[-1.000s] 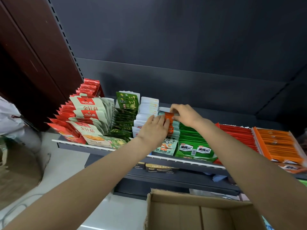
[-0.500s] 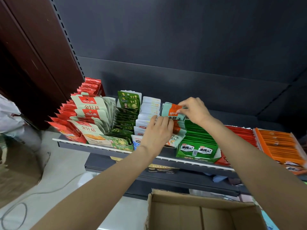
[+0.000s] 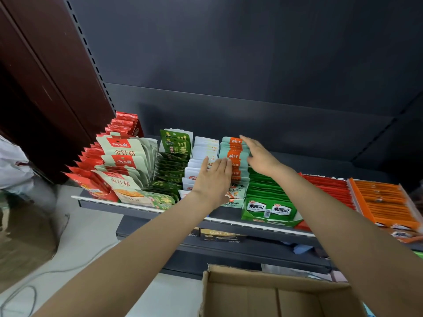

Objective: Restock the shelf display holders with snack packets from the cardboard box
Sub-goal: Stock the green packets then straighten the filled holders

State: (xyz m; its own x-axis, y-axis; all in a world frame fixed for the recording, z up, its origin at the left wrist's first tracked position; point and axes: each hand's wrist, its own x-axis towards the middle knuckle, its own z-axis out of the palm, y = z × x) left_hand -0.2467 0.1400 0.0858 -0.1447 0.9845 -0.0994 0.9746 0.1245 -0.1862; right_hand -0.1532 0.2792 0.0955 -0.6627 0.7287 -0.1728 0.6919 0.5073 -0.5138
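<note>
Teal-orange snack packets (image 3: 233, 156) between flat left hand (image 3: 211, 181), right hand (image 3: 259, 156).

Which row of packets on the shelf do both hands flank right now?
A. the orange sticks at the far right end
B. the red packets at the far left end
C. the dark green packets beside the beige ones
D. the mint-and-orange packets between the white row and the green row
D: the left hand and right hand lie flat against either side of the mint-and-orange packets.

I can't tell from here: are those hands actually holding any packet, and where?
Nothing is held. Left hand and right hand lie flat with straight fingers against the sides of the mint-and-orange packets.
</note>
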